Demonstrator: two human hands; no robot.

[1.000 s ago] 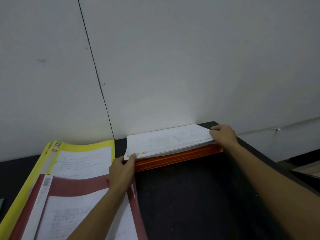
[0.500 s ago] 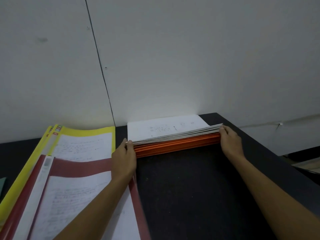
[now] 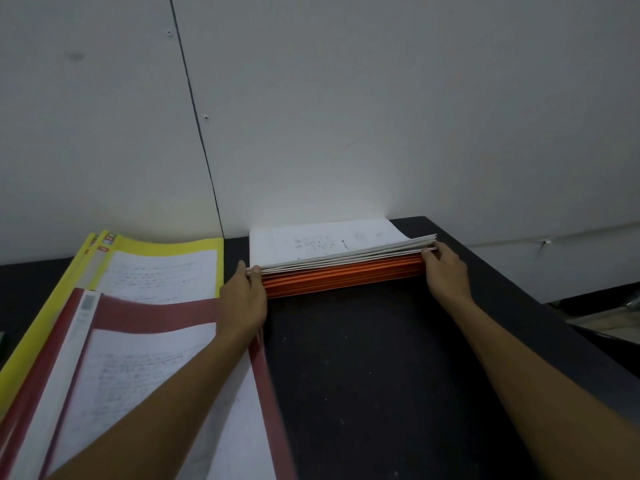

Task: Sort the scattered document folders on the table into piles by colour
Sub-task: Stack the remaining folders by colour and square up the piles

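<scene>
A stack of orange folders (image 3: 343, 276) with white sheets on top lies at the far edge of the black table (image 3: 381, 375), against the wall. My left hand (image 3: 244, 299) grips the stack's near-left corner, thumb on the top sheets. My right hand (image 3: 445, 270) holds its near-right corner. A pile of yellow folders (image 3: 114, 268) lies to the left. A red folder (image 3: 149, 375) with a written page lies nearer me, partly over the yellow pile and under my left forearm.
A white wall (image 3: 346, 116) rises directly behind the table. The table's right edge (image 3: 540, 303) drops off just right of the orange stack, with floor beyond it. Bare black tabletop lies between my forearms.
Both hands moved from the top of the orange stack to its near corners. The stack now lies squared and flatter against the wall.
</scene>
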